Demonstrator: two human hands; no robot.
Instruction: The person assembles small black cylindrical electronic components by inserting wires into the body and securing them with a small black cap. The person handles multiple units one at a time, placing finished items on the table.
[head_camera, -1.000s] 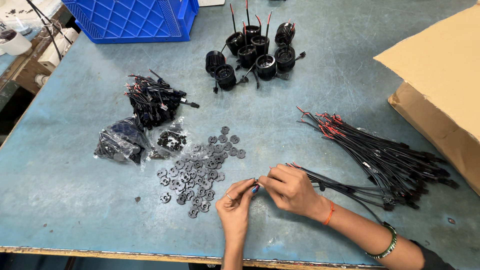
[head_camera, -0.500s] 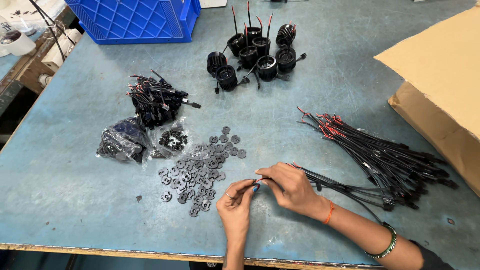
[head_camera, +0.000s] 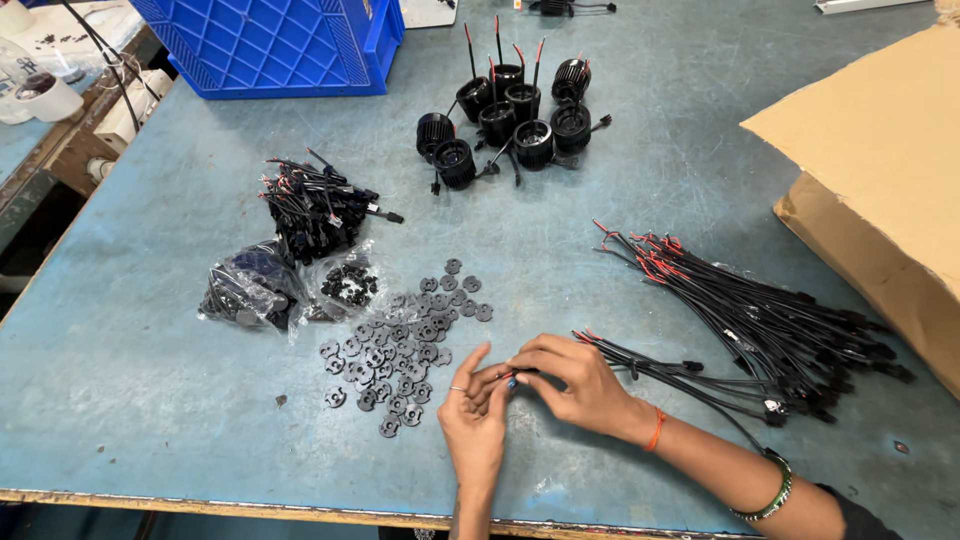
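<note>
Wire (head_camera: 640, 362): one black lead runs from the big bundle (head_camera: 770, 320) on the right to the fingertips of both hands, low at the middle of the table (head_camera: 150, 400). The right hand (head_camera: 570, 385) pinches its red-tipped end; the left hand (head_camera: 475, 420), fingers up, meets it, thumb and forefinger closed on the same spot. Whether a small disc sits between those fingers I cannot tell; they cover it.

Over the last second very little has shifted. Both hands have stayed together at that point, with only slight finger movement, and the piles lie as they did. My guess is that fine fitting work is under way at the wire's tip.

Just left of the hands lies a scatter of discs (head_camera: 405, 345). Beyond it are two clear bags (head_camera: 250, 290) of dark parts and a heap of short connectors (head_camera: 315, 205). Farther up stand round black housings (head_camera: 515, 125) with leads, and a blue crate (head_camera: 280, 45), cut off by the top edge. A cardboard box (head_camera: 880, 200) is cut off at right.
</note>
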